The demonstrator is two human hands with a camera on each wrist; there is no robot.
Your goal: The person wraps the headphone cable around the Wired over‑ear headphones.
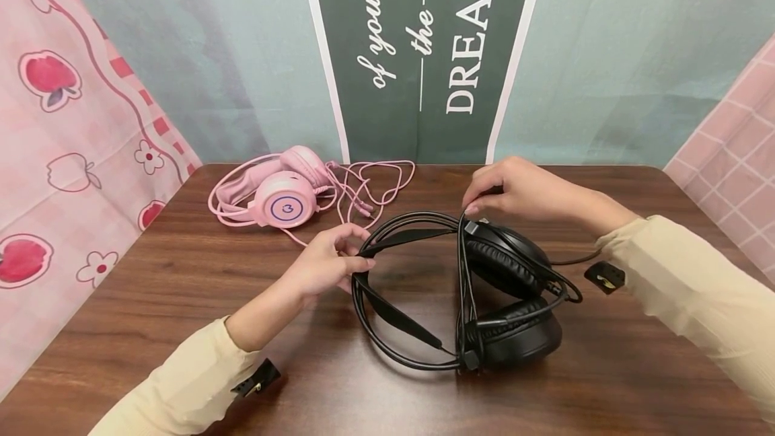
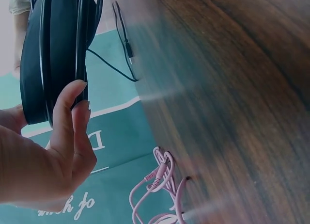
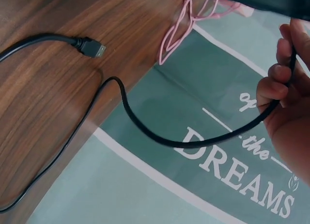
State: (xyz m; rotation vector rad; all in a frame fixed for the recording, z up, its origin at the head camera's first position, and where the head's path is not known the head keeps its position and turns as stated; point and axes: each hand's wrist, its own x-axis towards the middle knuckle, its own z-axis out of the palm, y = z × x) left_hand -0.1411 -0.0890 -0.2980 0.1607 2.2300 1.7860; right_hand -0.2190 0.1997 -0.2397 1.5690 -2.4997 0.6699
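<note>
Two headsets in front of me: black headset (image 1: 505,271) mid-table, left hand (image 1: 327,260) gripping its headband (image 2: 61,54) at 9 o'clock, right hand (image 1: 505,187) pinching black cable (image 3: 193,144) at 12 o'clock; pink headset (image 1: 284,200) farther off on wooden table (image 1: 200,301), toward 10 o'clock

A pink headset (image 1: 286,202) lies at the far left of the brown wood-grain counter (image 1: 339,399), a blue ring mark on its near ear cup. Its pink cable (image 1: 348,185) spreads in loose loops to its right. Behind stands a grey-green backdrop (image 1: 230,73) with a dark green panel (image 1: 412,136) lettered in white, "DREAMS" included. On the left hangs a pink fruit-and-flower cloth (image 1: 79,133); pink tile-patterned covering (image 1: 735,140) lines the right.
</note>
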